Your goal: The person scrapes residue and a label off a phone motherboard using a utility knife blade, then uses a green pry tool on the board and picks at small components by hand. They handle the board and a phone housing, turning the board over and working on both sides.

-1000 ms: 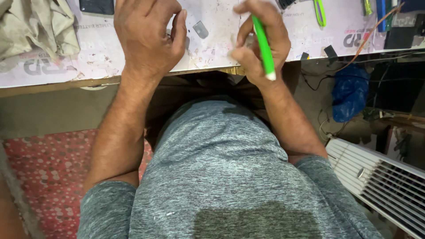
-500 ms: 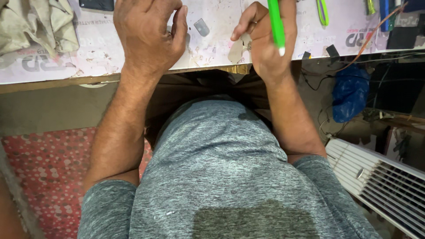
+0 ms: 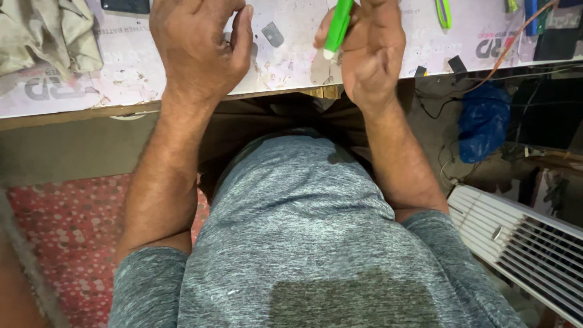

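Note:
My right hand [image 3: 371, 51] grips a green tool handle [image 3: 337, 27] with a white end, held over the near edge of a worn white worktop [image 3: 79, 82]. My left hand [image 3: 197, 45] rests on the worktop with its fingers curled; whatever lies under them is hidden. A small grey flat part [image 3: 272, 34] lies on the worktop between the two hands. Both forearms reach up from my grey shirt.
A crumpled beige cloth [image 3: 45, 33] lies at the worktop's left. Green-handled tools [image 3: 444, 12] and an orange wire [image 3: 516, 36] sit at the right. Below the bench are a blue bag [image 3: 483, 121], a white fan grille [image 3: 522, 243] and a red dotted mat [image 3: 67, 237].
My right hand has turned the green tool, swinging its end from pointing down-right toward me to pointing left, and has lifted toward the worktop. My left hand has barely moved.

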Demonstrator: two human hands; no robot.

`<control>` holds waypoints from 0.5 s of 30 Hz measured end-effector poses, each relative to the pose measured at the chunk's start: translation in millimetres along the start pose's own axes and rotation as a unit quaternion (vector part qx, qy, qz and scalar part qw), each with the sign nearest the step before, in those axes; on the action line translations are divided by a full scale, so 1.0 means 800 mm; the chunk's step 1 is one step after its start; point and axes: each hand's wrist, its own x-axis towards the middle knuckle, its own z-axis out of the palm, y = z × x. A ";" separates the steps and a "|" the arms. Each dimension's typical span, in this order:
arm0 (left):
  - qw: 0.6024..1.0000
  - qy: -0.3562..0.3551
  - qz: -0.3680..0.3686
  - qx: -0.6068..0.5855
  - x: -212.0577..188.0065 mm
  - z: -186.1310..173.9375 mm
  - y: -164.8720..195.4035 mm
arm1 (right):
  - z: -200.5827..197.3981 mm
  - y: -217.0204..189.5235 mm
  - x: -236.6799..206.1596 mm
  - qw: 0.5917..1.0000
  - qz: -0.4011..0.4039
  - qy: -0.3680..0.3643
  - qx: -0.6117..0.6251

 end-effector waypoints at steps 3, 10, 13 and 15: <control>1.000 -0.004 0.001 -0.001 -0.001 -0.001 0.000 | -0.001 -0.002 -0.001 0.998 0.046 0.029 -0.007; 0.999 -0.021 -0.010 -0.023 -0.002 -0.003 -0.006 | 0.004 -0.009 -0.001 0.996 0.069 0.049 0.038; 0.999 -0.024 -0.016 -0.022 -0.002 0.000 -0.009 | 0.002 -0.010 -0.005 0.993 0.081 0.041 0.069; 0.999 -0.023 -0.020 -0.018 -0.003 0.001 -0.010 | 0.001 -0.008 -0.008 0.994 0.080 0.042 0.058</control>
